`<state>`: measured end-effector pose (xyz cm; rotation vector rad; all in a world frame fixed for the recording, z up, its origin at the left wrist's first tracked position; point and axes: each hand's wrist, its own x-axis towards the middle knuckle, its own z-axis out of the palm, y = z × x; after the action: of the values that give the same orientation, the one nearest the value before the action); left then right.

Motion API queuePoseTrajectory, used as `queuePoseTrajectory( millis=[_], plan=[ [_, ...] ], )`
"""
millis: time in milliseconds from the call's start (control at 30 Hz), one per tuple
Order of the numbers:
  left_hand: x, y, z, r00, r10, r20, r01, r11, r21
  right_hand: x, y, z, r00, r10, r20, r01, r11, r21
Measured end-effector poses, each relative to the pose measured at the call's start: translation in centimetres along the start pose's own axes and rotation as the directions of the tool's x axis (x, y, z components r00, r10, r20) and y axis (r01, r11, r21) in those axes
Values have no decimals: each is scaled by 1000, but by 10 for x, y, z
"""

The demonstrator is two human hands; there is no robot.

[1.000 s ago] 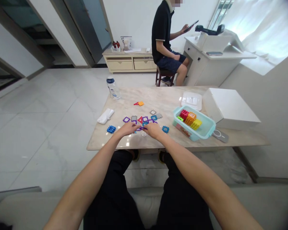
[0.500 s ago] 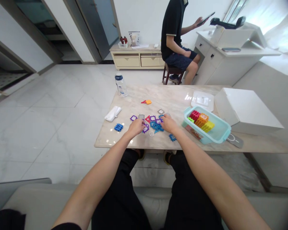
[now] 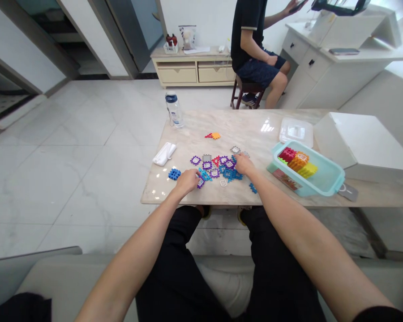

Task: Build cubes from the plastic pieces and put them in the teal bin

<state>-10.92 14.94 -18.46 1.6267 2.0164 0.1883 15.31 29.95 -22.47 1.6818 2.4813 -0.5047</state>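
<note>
purple tile [image 3: 200,182] at left hand [image 3: 188,180] | blue tiles [image 3: 231,173] beside right hand [image 3: 243,163]

The room is brightly and fairly evenly lit, with the palest, most washed-out area found near the upper right corner. Glare is thrown back in white patches by the polished, cream marbled tabletop [image 3: 255,134], in its far half and at its near left corner. Soft sheen is carried by the glossy white tiled floor [image 3: 80,179]. Straight lines are tilted and stretched toward the edges by the wide lens, and the extreme upper right corner is darkened. Fine markings on the small purple plastic tiles [image 3: 207,165] cannot be read.
</note>
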Motion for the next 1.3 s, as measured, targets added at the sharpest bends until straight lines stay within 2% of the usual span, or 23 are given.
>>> queuePoseTrajectory(
  millis=[167, 367, 500, 700, 833, 933, 1033, 1167, 1233, 1300],
  plan=[
    [4, 3, 28, 994, 57, 97, -47, 994, -102, 4, -8, 1, 1000, -17, -2, 17, 1000, 17],
    [11, 13, 46, 993, 70, 96, -47, 974, -220, 3, -19, 0, 999, 22, -48, -19, 998, 66],
    [19, 18, 47, 984, 103, 147, -54, 950, -308, -2, -13, -7, 994, 57, -94, -47, 993, 111],
    [24, 28, 32, 963, 159, 217, -73, 931, -356, -17, 3, -28, 966, 131, -224, -93, 981, 172],
    [16, 42, 30, 963, 101, 252, -6, 935, -353, -40, 10, -42, 940, 126, -318, -22, 950, 313],
    [8, 52, 35, 965, 28, 261, 60, 944, -325, -61, 20, -48, 931, 132, -339, 24, 907, 421],
    [2, 60, 35, 976, -26, 214, 91, 951, -296, -78, 36, -52, 927, 142, -348, 58, 861, 505],
    [-2, 74, 18, 1000, 1, 17, 5, 942, -337, -90, 53, -57, 915, 225, -335, 41, 774, 632],
    [-3, 84, 8, 996, 62, -61, -81, 915, -395, -92, 52, -60, 932, 247, -266, 41, 656, 754],
    [-6, 96, 2, 987, 133, -96, -162, 873, -459, -93, 45, -62, 963, 185, -197, 79, 507, 858]
  ],
)
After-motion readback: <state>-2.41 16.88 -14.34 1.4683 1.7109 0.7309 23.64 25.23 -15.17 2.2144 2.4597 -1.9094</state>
